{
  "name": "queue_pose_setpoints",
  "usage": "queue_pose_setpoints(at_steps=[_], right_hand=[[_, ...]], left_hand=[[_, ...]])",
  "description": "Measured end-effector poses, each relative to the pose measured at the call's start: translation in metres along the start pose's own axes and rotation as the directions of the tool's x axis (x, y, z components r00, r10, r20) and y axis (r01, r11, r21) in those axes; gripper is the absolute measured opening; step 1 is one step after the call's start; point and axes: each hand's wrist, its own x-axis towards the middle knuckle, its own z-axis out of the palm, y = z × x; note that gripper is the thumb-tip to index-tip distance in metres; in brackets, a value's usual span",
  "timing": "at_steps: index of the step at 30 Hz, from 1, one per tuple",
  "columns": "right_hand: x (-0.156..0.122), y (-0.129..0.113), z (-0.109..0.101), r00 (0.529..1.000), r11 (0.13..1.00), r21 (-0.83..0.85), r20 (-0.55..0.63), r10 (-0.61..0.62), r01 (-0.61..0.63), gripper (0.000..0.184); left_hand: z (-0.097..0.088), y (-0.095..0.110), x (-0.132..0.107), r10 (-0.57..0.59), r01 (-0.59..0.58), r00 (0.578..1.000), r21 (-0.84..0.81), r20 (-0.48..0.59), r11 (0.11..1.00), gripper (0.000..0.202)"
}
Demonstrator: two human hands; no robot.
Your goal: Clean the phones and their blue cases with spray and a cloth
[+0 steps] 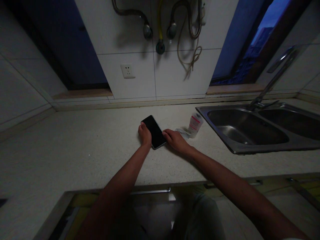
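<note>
A black-screened smartphone [155,130] with a pale edge is tilted over the countertop [120,133], between my two hands. My left hand [145,134] grips its left side, the thumb lying along the edge. At the lower right side of the phone, my right hand [175,139] has its fingers closed on the edge. Just beyond my right hand stands a clear plastic cup [195,124] with red print. Some crumpled clear plastic [183,133] lies beside the cup, partly hidden by my right hand.
To the right, a double steel sink [245,126] with a tall faucet [272,76] is set into the counter. On the tiled wall behind are a power socket [127,71], hoses and a looped cord [193,60]. A drawer handle [151,191] runs below the counter's front edge.
</note>
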Motion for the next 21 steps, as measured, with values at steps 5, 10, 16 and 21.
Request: queue_pose_setpoints(at_steps=[5,10,16,21], right_hand=[[0.0,-0.002,-0.002,1.0,1.0,-0.007,0.013,-0.019,0.019,0.031],[-0.001,-0.003,-0.006,0.999,0.999,0.03,0.039,-0.023,0.022,0.028],[0.0,-0.002,-0.013,0.993,0.995,0.078,0.098,-0.067,0.059,0.029],[-0.001,-0.001,-0.017,0.985,0.986,0.143,0.141,-0.101,0.081,0.027]], left_hand=[[0.003,0.005,-0.004,-0.016,0.017,1.0,0.044,-0.011,0.999,0.047],[0.003,0.008,-0.007,-0.059,0.06,0.998,-0.027,0.021,0.998,0.048],[0.002,0.014,-0.01,-0.132,0.138,0.989,-0.092,0.06,0.986,0.05],[0.001,0.021,-0.012,-0.172,0.182,0.982,-0.137,0.081,0.974,0.051]])
